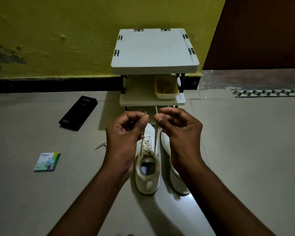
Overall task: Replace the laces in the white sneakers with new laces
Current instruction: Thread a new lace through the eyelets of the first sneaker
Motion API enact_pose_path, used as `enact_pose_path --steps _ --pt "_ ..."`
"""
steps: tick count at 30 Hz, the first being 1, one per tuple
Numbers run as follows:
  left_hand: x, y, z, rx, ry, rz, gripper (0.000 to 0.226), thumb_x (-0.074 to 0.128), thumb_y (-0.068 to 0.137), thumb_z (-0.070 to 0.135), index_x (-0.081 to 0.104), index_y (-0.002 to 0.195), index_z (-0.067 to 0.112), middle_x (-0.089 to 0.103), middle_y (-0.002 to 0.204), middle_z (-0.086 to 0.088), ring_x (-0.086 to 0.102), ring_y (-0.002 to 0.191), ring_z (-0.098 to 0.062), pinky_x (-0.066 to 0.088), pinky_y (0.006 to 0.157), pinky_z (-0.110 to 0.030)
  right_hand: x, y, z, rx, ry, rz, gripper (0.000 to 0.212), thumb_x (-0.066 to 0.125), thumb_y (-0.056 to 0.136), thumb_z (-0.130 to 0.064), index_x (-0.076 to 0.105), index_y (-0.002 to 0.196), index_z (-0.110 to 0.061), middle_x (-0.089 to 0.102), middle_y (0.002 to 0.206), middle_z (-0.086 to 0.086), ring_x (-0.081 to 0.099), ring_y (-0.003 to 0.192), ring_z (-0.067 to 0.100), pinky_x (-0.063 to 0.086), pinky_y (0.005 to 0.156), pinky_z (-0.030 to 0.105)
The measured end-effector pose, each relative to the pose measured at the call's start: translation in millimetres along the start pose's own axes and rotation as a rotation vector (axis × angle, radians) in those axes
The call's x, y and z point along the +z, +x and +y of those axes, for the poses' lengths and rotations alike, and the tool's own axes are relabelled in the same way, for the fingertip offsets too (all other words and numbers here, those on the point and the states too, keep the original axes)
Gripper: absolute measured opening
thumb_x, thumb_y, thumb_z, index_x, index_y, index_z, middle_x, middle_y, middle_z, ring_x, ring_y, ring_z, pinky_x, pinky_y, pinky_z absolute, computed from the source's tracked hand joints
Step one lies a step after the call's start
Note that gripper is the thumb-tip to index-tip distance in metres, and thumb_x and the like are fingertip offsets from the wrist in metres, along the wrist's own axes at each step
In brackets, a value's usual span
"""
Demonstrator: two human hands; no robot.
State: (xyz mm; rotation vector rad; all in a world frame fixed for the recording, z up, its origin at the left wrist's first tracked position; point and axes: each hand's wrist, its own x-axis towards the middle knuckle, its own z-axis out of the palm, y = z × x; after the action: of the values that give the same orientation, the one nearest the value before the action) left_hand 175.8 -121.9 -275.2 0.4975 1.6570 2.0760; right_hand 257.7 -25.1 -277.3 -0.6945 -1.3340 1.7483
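Observation:
Two white sneakers stand side by side on the floor, toes pointing away from me. The left sneaker [147,174] is laced up to its top eyelets. My left hand [124,132] pinches one end of its white lace [155,135], and my right hand [179,128] pinches the other end. Both ends are pulled straight up above the shoe, tips poking out over my fingers. The right sneaker [174,178] is partly hidden behind my right forearm. A loose white lace [100,144] lies on the floor to the left of my left hand.
A small white two-tier rack [153,65] stands against the yellow wall just beyond the shoes, with a cream tub [166,89] on its lower shelf. A black phone box [78,113] and a small green packet [47,162] lie on the floor at the left.

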Motion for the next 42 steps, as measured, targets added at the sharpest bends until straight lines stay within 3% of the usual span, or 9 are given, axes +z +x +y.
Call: enact_pose_path --steps 10,22,25,29,32,34,38,40,42 --pt "0.3 -0.2 1.2 -0.036 0.003 0.061 0.009 0.074 0.086 0.007 0.075 0.09 0.015 0.073 0.081 0.002 0.067 0.073 -0.006 0.051 0.061 -0.019 2.7 -6.2 -3.2 0.015 0.054 -0.02 0.025 0.079 0.077 0.004 0.07 0.101 0.001 0.076 0.081 0.011 0.075 0.079 0.019 0.055 0.071 0.017" --pt "1.1 -1.8 6.0 -0.047 -0.018 0.065 0.007 0.072 0.086 0.006 0.073 0.092 0.01 0.073 0.081 0.001 0.068 0.074 -0.006 0.052 0.062 -0.016 2.8 -7.2 -3.0 -0.022 0.01 -0.045 0.025 0.08 0.077 0.003 0.07 0.099 0.002 0.076 0.081 0.011 0.075 0.079 0.019 0.056 0.072 0.019" --pt "-2.3 2.2 3.1 -0.047 -0.03 0.078 0.002 0.068 0.092 0.007 0.068 0.094 0.007 0.069 0.078 0.0 0.068 0.075 -0.012 0.056 0.067 -0.022 0.7 -3.8 2.0 -0.082 -0.083 -0.032 0.022 0.077 0.08 0.002 0.068 0.1 0.001 0.074 0.084 0.01 0.074 0.082 0.02 0.06 0.076 0.028" --pt "-24.8 13.6 -23.4 0.026 0.381 0.079 0.006 0.065 0.098 0.015 0.066 0.092 0.013 0.065 0.072 0.007 0.059 0.065 -0.008 0.048 0.058 -0.021 -9.4 7.9 20.9 -0.059 -0.276 -0.125 0.015 0.064 0.093 0.002 0.061 0.106 -0.005 0.066 0.088 0.008 0.072 0.075 0.022 0.061 0.071 0.039" --pt "-53.2 18.5 -57.5 -0.005 0.892 -0.012 0.011 0.069 0.094 0.021 0.069 0.084 0.023 0.068 0.078 0.012 0.062 0.073 -0.004 0.047 0.066 -0.027 -23.8 16.1 48.8 -0.083 -0.738 -0.222 0.01 0.066 0.093 -0.014 0.065 0.101 -0.02 0.064 0.091 -0.012 0.064 0.087 0.006 0.057 0.08 0.037" --pt "-69.1 15.9 -78.4 -0.143 1.111 -0.114 0.013 0.067 0.092 0.022 0.07 0.08 0.024 0.071 0.081 0.009 0.066 0.081 -0.013 0.05 0.072 -0.029 -29.0 17.4 61.0 -0.072 -1.033 -0.383 0.016 0.071 0.089 -0.022 0.067 0.104 -0.024 0.066 0.097 -0.01 0.063 0.094 0.009 0.052 0.085 0.035" --pt "-85.4 4.4 -98.3 -0.324 1.138 -0.255 0.02 0.066 0.089 0.016 0.075 0.074 0.025 0.076 0.079 0.002 0.07 0.081 -0.011 0.044 0.063 -0.007 -31.9 8.9 67.7 0.047 -1.375 -0.608 0.036 0.063 0.089 -0.017 0.06 0.124 -0.024 0.067 0.11 0.007 0.062 0.103 0.028 0.052 0.085 0.036" --pt "-86.5 1.6 -102.4 -0.362 1.167 -0.249 0.017 0.069 0.088 0.023 0.074 0.072 0.028 0.074 0.081 0.007 0.069 0.088 -0.013 0.049 0.078 -0.019 -33.1 5.3 66.5 0.064 -1.414 -0.626 0.034 0.06 0.088 -0.01 0.058 0.12 -0.022 0.064 0.106 0.008 0.062 0.099 0.03 0.053 0.083 0.039" --pt "-83.0 -0.4 -98.5 -0.26 1.308 -0.124 0.013 0.069 0.09 0.033 0.073 0.078 0.028 0.071 0.082 0.012 0.066 0.089 -0.014 0.049 0.089 -0.034 -32.8 6.4 63.3 0.042 -1.424 -0.603 0.026 0.063 0.085 -0.01 0.064 0.109 -0.021 0.067 0.1 0.005 0.062 0.098 0.028 0.05 0.088 0.04"
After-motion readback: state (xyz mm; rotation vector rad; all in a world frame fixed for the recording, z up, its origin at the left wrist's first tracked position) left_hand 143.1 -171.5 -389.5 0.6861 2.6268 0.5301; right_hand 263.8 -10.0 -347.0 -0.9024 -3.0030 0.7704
